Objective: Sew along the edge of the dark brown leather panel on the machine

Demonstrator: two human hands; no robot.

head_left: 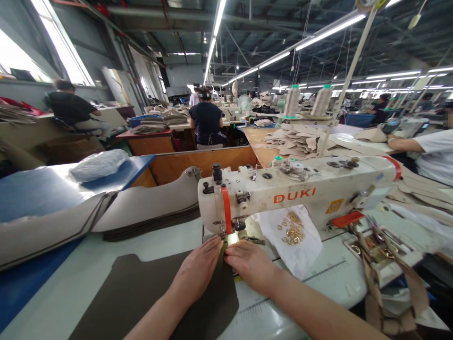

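Observation:
A white sewing machine (293, 191) with orange stripes stands across the work table. Under its needle area lies one edge of a dark grey-brown fabric piece (141, 283), spread flat towards the lower left. My left hand (198, 264) rests on this fabric just left of the needle, fingers together and pressing it down. My right hand (251, 264) is on the other side, its fingers bent and closed at the fabric's edge beside the lit presser foot. The two hands almost touch at the fingertips. What the right fingertips pinch is too small to make out.
Stacked grey panels (152, 203) lie left of the machine. Gold metal rings (293, 231) sit on a white bag (307, 255) behind my right hand. A tray (399, 259) with tools and straps is at right. Other people sit further off.

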